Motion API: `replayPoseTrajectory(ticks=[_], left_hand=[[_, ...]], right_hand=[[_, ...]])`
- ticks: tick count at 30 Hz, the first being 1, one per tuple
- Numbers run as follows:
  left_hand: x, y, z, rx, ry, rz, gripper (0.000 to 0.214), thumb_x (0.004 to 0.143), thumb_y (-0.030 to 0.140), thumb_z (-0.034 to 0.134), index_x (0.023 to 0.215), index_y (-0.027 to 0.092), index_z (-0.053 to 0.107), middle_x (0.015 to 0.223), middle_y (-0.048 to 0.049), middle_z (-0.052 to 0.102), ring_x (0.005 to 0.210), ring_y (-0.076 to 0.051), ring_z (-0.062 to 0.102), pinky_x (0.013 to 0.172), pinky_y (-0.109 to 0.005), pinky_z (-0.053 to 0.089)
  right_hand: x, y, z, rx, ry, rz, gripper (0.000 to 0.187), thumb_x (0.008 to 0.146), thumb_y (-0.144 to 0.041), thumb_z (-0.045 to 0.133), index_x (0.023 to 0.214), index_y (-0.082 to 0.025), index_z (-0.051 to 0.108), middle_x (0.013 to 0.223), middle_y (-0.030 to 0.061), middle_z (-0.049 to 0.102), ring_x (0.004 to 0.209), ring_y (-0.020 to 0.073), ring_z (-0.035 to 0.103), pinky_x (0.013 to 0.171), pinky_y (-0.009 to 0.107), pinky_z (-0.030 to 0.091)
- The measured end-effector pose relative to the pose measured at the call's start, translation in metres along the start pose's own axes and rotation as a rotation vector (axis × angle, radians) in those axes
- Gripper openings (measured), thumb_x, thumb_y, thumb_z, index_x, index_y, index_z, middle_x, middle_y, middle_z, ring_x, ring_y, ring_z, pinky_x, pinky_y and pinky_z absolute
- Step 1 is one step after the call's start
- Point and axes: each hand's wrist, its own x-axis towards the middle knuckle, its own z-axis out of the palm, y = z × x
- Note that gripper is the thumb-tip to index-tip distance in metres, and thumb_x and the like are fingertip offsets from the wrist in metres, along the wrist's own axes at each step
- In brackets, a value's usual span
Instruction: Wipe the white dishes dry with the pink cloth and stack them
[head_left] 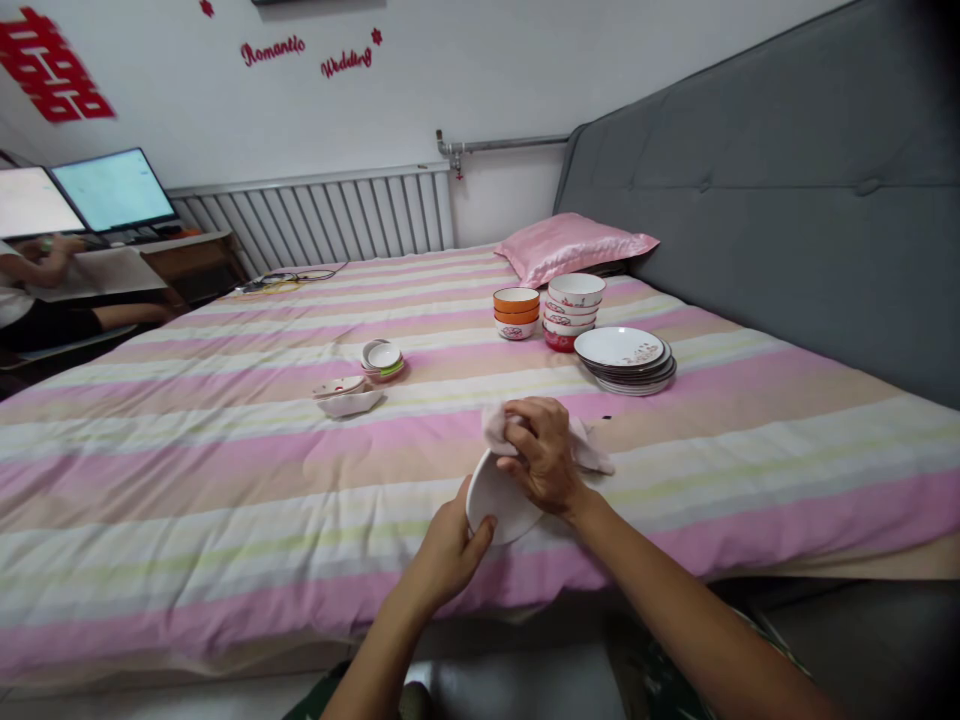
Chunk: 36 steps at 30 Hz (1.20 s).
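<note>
My left hand (pixel 450 552) grips the lower rim of a white plate (pixel 499 500), tilted up over the near edge of the bed. My right hand (pixel 541 455) is closed on a pale pink cloth (pixel 585 448) and presses it against the plate's upper part. The plate's far side is hidden behind my right hand.
On the striped bedspread (pixel 225 440) stand a stack of plates (pixel 626 360), stacked bowls (pixel 574 308), orange bowls (pixel 516 312), small dishes (pixel 382 360) and white shaped dishes (pixel 346 395). A pink pillow (pixel 570 245) lies by the grey headboard (pixel 787 190). Another person (pixel 45 290) sits at monitors, far left.
</note>
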Motion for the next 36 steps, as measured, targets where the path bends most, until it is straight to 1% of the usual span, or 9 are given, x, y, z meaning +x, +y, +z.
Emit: replayPoseTrajectory(ticks=[3, 5, 8, 12, 16, 20, 27, 32, 36], left_hand=[[0.001, 0.000, 0.001, 0.013, 0.011, 0.023, 0.034, 0.082, 0.023, 0.045, 0.115, 0.016, 0.049, 0.105, -0.0086, 0.062, 0.089, -0.020, 0.056, 0.080, -0.030, 0.043], [0.001, 0.001, 0.001, 0.031, 0.008, 0.010, 0.034, 0.082, 0.023, 0.044, 0.115, 0.016, 0.049, 0.100, -0.0081, 0.062, 0.085, -0.020, 0.056, 0.078, -0.029, 0.043], [0.003, 0.002, 0.001, 0.060, 0.002, -0.012, 0.033, 0.082, 0.023, 0.044, 0.114, 0.015, 0.049, 0.090, -0.0069, 0.062, 0.078, -0.019, 0.055, 0.073, -0.028, 0.043], [0.003, 0.003, 0.001, 0.056, 0.006, -0.007, 0.033, 0.082, 0.023, 0.044, 0.114, 0.015, 0.049, 0.093, -0.0077, 0.062, 0.080, -0.019, 0.055, 0.074, -0.028, 0.043], [0.003, 0.002, 0.001, 0.024, 0.012, -0.012, 0.036, 0.081, 0.024, 0.045, 0.117, 0.017, 0.048, 0.097, -0.0079, 0.062, 0.085, -0.020, 0.056, 0.077, -0.030, 0.044], [0.004, 0.000, 0.001, 0.011, 0.018, 0.003, 0.040, 0.081, 0.023, 0.045, 0.121, 0.017, 0.046, 0.101, -0.0087, 0.063, 0.087, -0.020, 0.056, 0.079, -0.031, 0.044], [0.005, -0.006, 0.001, -0.058, 0.034, -0.050, 0.040, 0.081, 0.025, 0.048, 0.119, 0.015, 0.048, 0.110, -0.0113, 0.062, 0.097, -0.023, 0.057, 0.084, -0.034, 0.045], [0.005, -0.012, 0.000, -0.070, 0.048, -0.056, 0.039, 0.080, 0.027, 0.049, 0.116, 0.013, 0.049, 0.112, -0.0124, 0.061, 0.100, -0.024, 0.056, 0.087, -0.036, 0.044], [0.006, -0.018, 0.000, -0.124, 0.062, -0.085, 0.041, 0.078, 0.028, 0.052, 0.116, 0.012, 0.049, 0.110, -0.0126, 0.062, 0.101, -0.025, 0.057, 0.087, -0.037, 0.045]], right_hand=[[0.002, -0.002, 0.000, -0.011, -0.009, -0.059, 0.036, 0.084, -0.054, 0.043, 0.108, -0.031, 0.056, 0.115, 0.0053, 0.052, 0.107, 0.0255, 0.043, 0.097, 0.047, 0.028], [0.003, 0.000, 0.001, -0.015, 0.009, -0.051, 0.033, 0.085, -0.051, 0.043, 0.107, -0.030, 0.057, 0.108, 0.0051, 0.055, 0.103, 0.0237, 0.046, 0.094, 0.044, 0.030], [0.005, 0.007, 0.003, -0.015, 0.047, 0.029, 0.032, 0.088, -0.046, 0.038, 0.103, -0.026, 0.057, 0.098, 0.0062, 0.057, 0.095, 0.0222, 0.049, 0.086, 0.040, 0.035], [0.005, 0.017, 0.002, 0.048, 0.112, 0.161, 0.028, 0.090, -0.040, 0.035, 0.094, -0.020, 0.054, 0.090, 0.0070, 0.058, 0.086, 0.0208, 0.051, 0.078, 0.037, 0.038], [0.001, 0.022, 0.000, 0.150, 0.128, 0.310, 0.024, 0.091, -0.035, 0.033, 0.088, -0.020, 0.052, 0.086, 0.0057, 0.056, 0.083, 0.0190, 0.051, 0.076, 0.033, 0.040], [-0.004, 0.023, 0.000, 0.180, 0.140, 0.427, 0.024, 0.091, -0.035, 0.033, 0.087, -0.020, 0.051, 0.083, 0.0039, 0.054, 0.080, 0.0178, 0.051, 0.072, 0.031, 0.039], [-0.013, 0.025, 0.004, 0.245, 0.136, 0.665, 0.034, 0.093, -0.041, 0.025, 0.069, -0.022, 0.040, 0.060, -0.0025, 0.044, 0.058, 0.0146, 0.044, 0.056, 0.026, 0.033], [-0.018, 0.025, 0.006, 0.249, 0.102, 0.727, 0.033, 0.093, -0.042, 0.025, 0.069, -0.022, 0.038, 0.058, -0.0034, 0.043, 0.055, 0.0145, 0.045, 0.055, 0.026, 0.032], [-0.024, 0.026, 0.009, 0.178, 0.023, 0.735, 0.029, 0.091, -0.041, 0.028, 0.073, -0.023, 0.040, 0.058, -0.0034, 0.046, 0.055, 0.0160, 0.047, 0.053, 0.026, 0.032]])
